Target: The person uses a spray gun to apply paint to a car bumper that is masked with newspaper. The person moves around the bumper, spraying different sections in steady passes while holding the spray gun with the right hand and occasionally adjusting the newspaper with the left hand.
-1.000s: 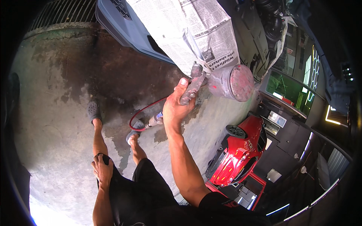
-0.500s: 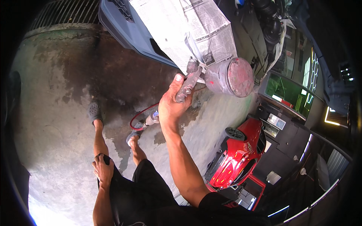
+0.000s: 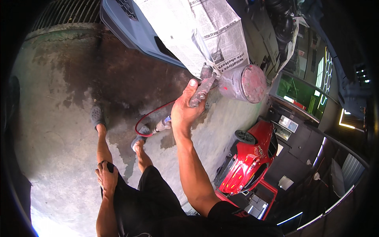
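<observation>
My right hand [image 3: 187,114] is wrapped round a paint-spattered spray gun [image 3: 202,93], its thumb up along the handle. Attached to the gun is a round paint cup [image 3: 237,83] with a stained, pinkish lid. Beyond the gun, sheets of newspaper [image 3: 221,33] cover part of a blue-grey car bumper [image 3: 148,37]. A red air hose [image 3: 144,118] curves below the hand, and a greyish fitting with a blue part [image 3: 164,124] hangs beneath it. Down at the lower left, my left hand [image 3: 107,177] rests over my knee with fingers spread, holding no tool.
Wet dark patches mark the concrete floor [image 3: 63,130]. A metal drain grate [image 3: 67,15] lies at the far left. To the right stands a red car [image 3: 252,162]. Black engine-bay parts [image 3: 282,31] show at the upper right, beside the newspaper.
My right hand has shifted slightly to the right with the spray gun, and the newspaper's lower edge shows more. My left hand stays on the knee.
</observation>
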{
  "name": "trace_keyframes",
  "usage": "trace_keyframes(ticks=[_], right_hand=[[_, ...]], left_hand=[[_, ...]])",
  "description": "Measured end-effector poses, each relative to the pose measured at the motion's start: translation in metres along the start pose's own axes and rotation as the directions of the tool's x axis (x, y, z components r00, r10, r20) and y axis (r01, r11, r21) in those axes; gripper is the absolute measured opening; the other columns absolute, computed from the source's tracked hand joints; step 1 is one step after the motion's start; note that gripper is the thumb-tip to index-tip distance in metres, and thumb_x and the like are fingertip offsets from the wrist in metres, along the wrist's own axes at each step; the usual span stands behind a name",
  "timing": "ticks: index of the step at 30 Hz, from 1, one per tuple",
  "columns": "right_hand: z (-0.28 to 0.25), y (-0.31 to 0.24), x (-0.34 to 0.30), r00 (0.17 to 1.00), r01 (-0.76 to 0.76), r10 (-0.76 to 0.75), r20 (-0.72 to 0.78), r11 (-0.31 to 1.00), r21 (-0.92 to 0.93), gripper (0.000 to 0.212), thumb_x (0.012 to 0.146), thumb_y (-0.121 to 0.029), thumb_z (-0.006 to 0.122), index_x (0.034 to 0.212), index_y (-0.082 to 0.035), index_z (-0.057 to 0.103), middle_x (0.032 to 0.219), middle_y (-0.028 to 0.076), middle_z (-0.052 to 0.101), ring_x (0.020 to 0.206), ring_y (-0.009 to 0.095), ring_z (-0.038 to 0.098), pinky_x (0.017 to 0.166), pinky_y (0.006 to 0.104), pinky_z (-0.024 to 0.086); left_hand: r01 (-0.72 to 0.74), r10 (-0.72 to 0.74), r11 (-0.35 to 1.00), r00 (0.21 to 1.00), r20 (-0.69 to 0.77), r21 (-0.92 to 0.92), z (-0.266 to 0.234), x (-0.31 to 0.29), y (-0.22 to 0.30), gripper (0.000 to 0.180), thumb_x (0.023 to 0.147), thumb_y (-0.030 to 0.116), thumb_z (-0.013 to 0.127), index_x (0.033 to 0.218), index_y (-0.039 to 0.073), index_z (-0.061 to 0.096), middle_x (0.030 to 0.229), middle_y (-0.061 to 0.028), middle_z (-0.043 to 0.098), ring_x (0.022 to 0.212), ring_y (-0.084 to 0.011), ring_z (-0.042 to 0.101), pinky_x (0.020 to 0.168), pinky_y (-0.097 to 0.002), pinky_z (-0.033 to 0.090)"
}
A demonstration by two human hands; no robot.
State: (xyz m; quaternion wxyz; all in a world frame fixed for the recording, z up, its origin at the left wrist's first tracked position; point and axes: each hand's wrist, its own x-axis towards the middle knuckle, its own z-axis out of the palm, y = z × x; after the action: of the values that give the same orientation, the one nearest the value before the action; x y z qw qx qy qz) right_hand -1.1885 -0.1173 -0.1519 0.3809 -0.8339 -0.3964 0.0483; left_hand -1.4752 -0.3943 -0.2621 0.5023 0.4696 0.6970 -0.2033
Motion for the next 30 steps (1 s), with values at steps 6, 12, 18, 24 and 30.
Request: trace_keyframes(ticks=[6,12,18,24,30], right_hand=[[-0.007,0.011,-0.003,0.994,-0.112,0.112,0.007,0.994,-0.003,0.047,0.114,-0.031,0.065,0.131,0.013,0.061,0.113,0.025,0.072,0.102,0.033,0.072,0.091,0.0433,0.057],[-0.004,0.011,-0.008,0.994,-0.073,0.069,0.089,0.996,0.047,0.054,0.114,-0.033,0.066,0.139,0.014,0.056,0.126,0.032,0.071,0.115,0.038,0.072,0.099,0.0454,0.058],[0.003,0.024,-0.012,0.997,-0.060,0.056,0.044,0.995,0.074,0.055,0.114,-0.033,0.066,0.140,0.014,0.055,0.128,0.032,0.070,0.116,0.040,0.072,0.099,0.0457,0.058],[0.006,0.023,-0.009,1.000,-0.013,0.013,-0.013,0.999,0.041,0.048,0.114,-0.031,0.066,0.135,0.011,0.057,0.119,0.028,0.070,0.105,0.034,0.071,0.093,0.0434,0.057],[0.006,0.023,-0.011,0.999,-0.029,0.029,0.032,1.000,0.010,0.049,0.114,-0.031,0.067,0.136,0.011,0.057,0.118,0.027,0.070,0.098,0.030,0.071,0.087,0.0410,0.059]], left_hand=[[0.004,-0.005,1.000,1.000,0.016,0.020,-0.001,0.001,-0.001,0.059,0.092,0.031,0.075,0.143,0.005,0.063,0.147,-0.0166,0.059,0.132,-0.0440,0.056,0.104,-0.0567,0.057],[0.007,-0.008,1.000,1.000,0.027,0.030,-0.003,0.001,0.002,0.059,0.092,0.031,0.075,0.143,0.005,0.063,0.148,-0.0163,0.059,0.132,-0.0438,0.056,0.104,-0.0575,0.058],[0.010,-0.011,1.000,0.999,0.036,0.019,-0.003,0.001,0.002,0.058,0.093,0.032,0.075,0.143,0.006,0.063,0.148,-0.0164,0.058,0.132,-0.0439,0.056,0.104,-0.0576,0.058],[0.002,-0.003,1.000,1.000,0.011,0.023,0.003,0.001,-0.002,0.058,0.093,0.033,0.076,0.142,0.006,0.063,0.148,-0.0159,0.058,0.132,-0.0438,0.055,0.103,-0.0567,0.058],[0.005,-0.006,1.000,1.000,0.018,0.024,0.005,-0.001,0.000,0.058,0.093,0.033,0.076,0.143,0.006,0.063,0.149,-0.0157,0.058,0.133,-0.0434,0.055,0.103,-0.0566,0.058]])
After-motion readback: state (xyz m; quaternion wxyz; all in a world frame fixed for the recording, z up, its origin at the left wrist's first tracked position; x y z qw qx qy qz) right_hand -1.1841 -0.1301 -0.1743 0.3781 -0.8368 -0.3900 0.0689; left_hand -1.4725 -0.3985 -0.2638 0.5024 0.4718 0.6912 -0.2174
